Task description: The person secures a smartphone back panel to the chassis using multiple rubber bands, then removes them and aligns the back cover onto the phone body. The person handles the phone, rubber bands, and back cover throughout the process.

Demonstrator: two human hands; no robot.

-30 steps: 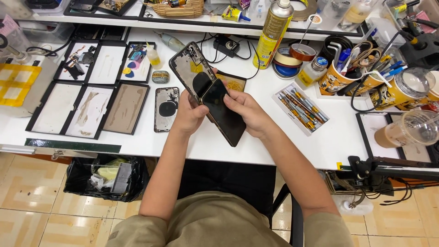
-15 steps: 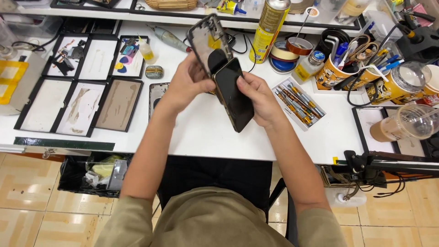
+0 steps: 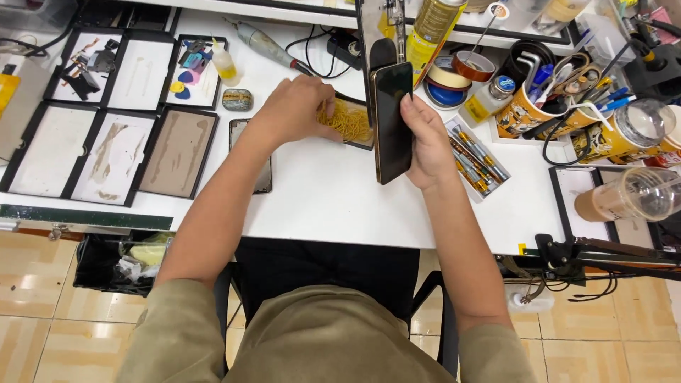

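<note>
1. While my right hand (image 3: pixel 425 145) is holding the black phone (image 3: pixel 392 120) upright over the white bench (image 3: pixel 333 198), its fingers are clamped on the phone's right edge; the opened back half is standing behind it, reaching out of view at the top.
2. I am reaching my left hand (image 3: pixel 294 110) into the small black tray of yellow rubber bands (image 3: pixel 349 122), fingers curled together on the bands; I cannot tell whether they are pinching one.
3. I am judging that a one-handed hold is risking the two halves slipping apart or dropping onto the bench.
4. I am also judging that the raised phone could knock the yellow spray can (image 3: pixel 434 28) just behind it.
5. Tape rolls (image 3: pixel 461 71) are sitting beside that can, printed yellow cups (image 3: pixel 528 113) with tools further right, and a clear plastic cup of brown drink (image 3: pixel 624 198) at the right edge.
</note>
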